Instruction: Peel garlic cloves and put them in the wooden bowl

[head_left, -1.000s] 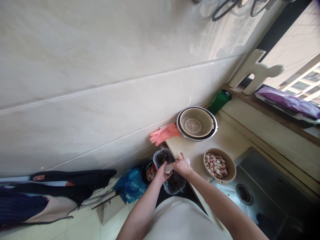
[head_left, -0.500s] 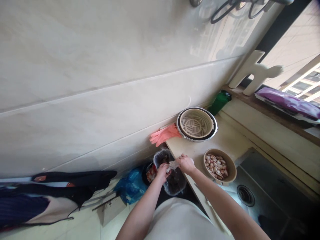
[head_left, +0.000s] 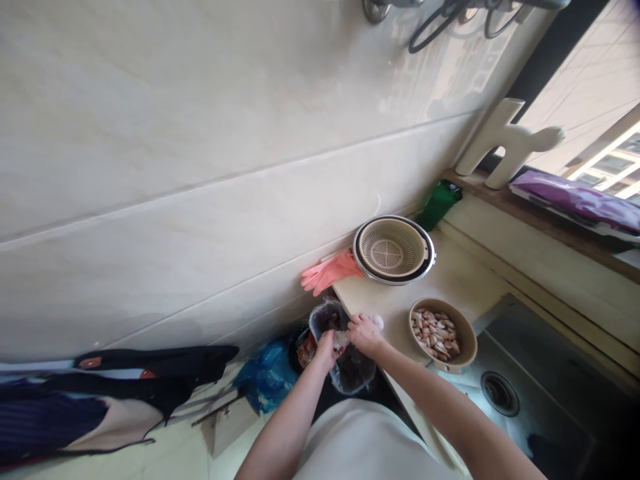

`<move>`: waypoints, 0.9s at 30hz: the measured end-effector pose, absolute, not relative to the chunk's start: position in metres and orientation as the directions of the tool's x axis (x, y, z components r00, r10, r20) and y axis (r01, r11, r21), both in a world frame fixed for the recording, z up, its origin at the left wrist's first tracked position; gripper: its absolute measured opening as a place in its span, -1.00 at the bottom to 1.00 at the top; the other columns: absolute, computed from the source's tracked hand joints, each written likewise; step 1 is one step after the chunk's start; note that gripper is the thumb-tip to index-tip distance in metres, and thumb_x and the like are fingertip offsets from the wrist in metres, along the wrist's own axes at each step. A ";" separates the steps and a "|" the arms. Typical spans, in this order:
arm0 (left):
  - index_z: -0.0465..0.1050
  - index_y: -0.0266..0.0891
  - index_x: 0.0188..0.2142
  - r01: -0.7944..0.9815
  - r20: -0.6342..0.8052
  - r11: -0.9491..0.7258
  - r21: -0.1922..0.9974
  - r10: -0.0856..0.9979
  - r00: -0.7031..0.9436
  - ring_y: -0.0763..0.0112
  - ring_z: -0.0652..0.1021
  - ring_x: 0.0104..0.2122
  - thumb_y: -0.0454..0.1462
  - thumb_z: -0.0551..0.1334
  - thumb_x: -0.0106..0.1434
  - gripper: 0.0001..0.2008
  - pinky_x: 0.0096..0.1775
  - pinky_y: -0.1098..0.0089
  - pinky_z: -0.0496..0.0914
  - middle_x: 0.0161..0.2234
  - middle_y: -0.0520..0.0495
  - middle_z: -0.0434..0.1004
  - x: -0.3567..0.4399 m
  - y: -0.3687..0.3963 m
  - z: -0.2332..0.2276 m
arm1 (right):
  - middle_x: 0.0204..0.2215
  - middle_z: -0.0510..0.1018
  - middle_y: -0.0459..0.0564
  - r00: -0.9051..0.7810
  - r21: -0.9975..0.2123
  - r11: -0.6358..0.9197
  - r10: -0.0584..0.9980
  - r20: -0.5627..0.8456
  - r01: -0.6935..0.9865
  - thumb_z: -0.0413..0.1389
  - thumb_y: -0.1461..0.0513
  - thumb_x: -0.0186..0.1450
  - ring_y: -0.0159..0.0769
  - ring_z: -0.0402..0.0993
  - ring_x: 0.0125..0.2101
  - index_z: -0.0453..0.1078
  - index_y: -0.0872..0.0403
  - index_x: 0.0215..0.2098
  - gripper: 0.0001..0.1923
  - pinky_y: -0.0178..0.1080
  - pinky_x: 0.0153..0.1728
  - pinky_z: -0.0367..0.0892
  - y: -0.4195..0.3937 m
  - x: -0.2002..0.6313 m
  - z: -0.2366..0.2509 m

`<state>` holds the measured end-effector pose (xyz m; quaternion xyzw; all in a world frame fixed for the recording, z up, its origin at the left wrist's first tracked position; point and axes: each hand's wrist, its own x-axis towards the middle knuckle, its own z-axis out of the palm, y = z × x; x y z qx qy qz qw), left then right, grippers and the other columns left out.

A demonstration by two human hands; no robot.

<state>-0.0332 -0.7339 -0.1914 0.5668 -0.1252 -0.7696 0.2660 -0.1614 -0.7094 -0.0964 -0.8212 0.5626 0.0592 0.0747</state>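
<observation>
My left hand and my right hand are pressed close together over a small lined trash bin beside the counter's end. Between the fingertips of both hands is a small pale garlic clove with papery skin. Just to the right of my right hand, a tan bowl of several pinkish garlic cloves stands on the counter.
A beige strainer basket in a steel bowl sits at the counter's back, pink rubber gloves beside it. A steel sink lies to the right. A blue plastic bag and dark clothing are on the floor.
The hands drew apart slightly with the skin stretched between them, then came back together over the bin. The view shifted a little.
</observation>
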 end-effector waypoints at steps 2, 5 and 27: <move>0.29 -0.19 -0.30 0.254 -0.795 -0.803 0.539 -0.585 -0.164 0.46 0.46 -0.49 -0.28 0.12 0.14 -0.89 -0.46 0.44 0.35 -0.45 0.02 0.40 -0.031 -0.733 -0.189 | -0.48 0.55 0.07 0.361 -0.029 -0.363 -0.911 -0.198 -0.931 0.08 0.36 0.18 -0.15 0.34 -0.25 0.48 0.06 -0.48 -0.83 -0.15 -0.22 0.14 -0.709 -0.154 -0.102; 0.29 -0.18 -0.25 0.217 -0.770 -0.771 0.599 -0.629 -0.109 0.46 0.45 -0.48 -0.33 0.15 0.11 -0.83 -0.46 0.43 0.36 -0.42 0.02 0.39 -0.029 -0.732 -0.184 | -0.55 0.55 0.08 0.337 0.028 -0.351 -0.917 -0.212 -0.936 0.08 0.40 0.14 -0.12 0.33 -0.25 0.47 0.06 -0.56 -0.79 -0.11 -0.16 0.13 -0.709 -0.147 -0.108; 0.27 -0.24 -0.29 0.225 -0.775 -0.832 0.507 -0.554 -0.303 0.50 0.48 -0.60 -0.14 0.18 0.19 -0.78 -0.57 0.53 0.29 -0.50 -0.01 0.44 -0.024 -0.738 -0.179 | -0.37 0.49 0.02 0.130 -0.053 -0.128 -0.991 -0.036 -0.990 0.00 0.32 0.27 -0.19 0.26 -0.20 0.40 0.07 -0.30 -0.86 -0.05 0.05 -0.07 -0.691 -0.203 -0.083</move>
